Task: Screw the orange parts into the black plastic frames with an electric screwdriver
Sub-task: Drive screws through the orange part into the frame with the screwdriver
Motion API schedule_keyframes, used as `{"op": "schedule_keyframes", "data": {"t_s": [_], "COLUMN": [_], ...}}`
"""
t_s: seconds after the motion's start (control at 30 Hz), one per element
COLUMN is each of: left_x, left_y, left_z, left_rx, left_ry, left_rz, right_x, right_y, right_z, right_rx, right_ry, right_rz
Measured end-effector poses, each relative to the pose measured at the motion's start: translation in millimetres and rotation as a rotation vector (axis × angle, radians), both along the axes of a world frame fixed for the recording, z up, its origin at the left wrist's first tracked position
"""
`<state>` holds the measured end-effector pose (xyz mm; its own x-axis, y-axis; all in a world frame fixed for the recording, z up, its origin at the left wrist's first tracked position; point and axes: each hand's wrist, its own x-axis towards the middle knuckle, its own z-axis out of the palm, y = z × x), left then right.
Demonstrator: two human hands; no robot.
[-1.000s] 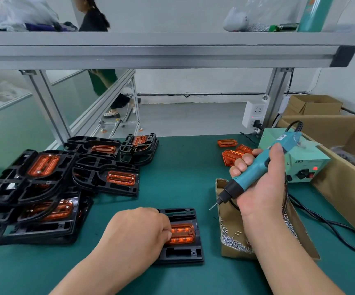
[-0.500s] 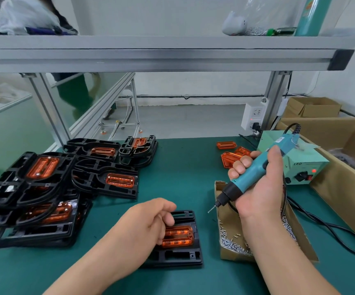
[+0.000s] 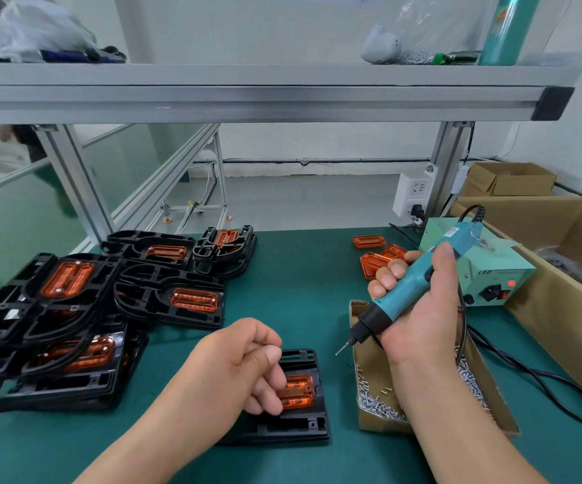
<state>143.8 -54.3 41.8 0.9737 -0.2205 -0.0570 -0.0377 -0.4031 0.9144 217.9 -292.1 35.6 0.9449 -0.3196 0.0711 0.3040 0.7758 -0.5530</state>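
Right hand point(image 3: 418, 330) grips the screwdriver point(image 3: 411, 281); curled left hand point(image 3: 233, 372), contents unclear, should pin the orange part point(image 3: 300, 389) flat in the near frame point(image 3: 303, 424).

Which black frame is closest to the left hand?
The single frame lying alone at front centre, partly covered by the left hand; the other frames are piled further left.
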Motion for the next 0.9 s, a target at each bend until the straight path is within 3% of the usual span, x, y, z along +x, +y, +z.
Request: {"op": "schedule_keyframes", "data": {"t_s": [0.23,0.5,0.9], "left_x": [-0.7,-4.2,-5.4], "left_y": [-1.7,-10.1,-12.8], "left_z": [-3.1,-1.7,-9.3], "left_rx": [0.112,0.021,0.054], "left_ry": [-0.042,0.052,-0.022], "left_rz": [0.002,0.002,-0.025], "right_x": [-3.8,-10.5,-16.8], "right_y": [9.3,24.2,38.0], "right_z": [1.5,2.3,-1.2], "right_rx": [-0.011,-0.031,-0.059], "right_ry": [-0.021,-0.037,-0.035], "right_rz": [0.031,0.077,0.125]}}
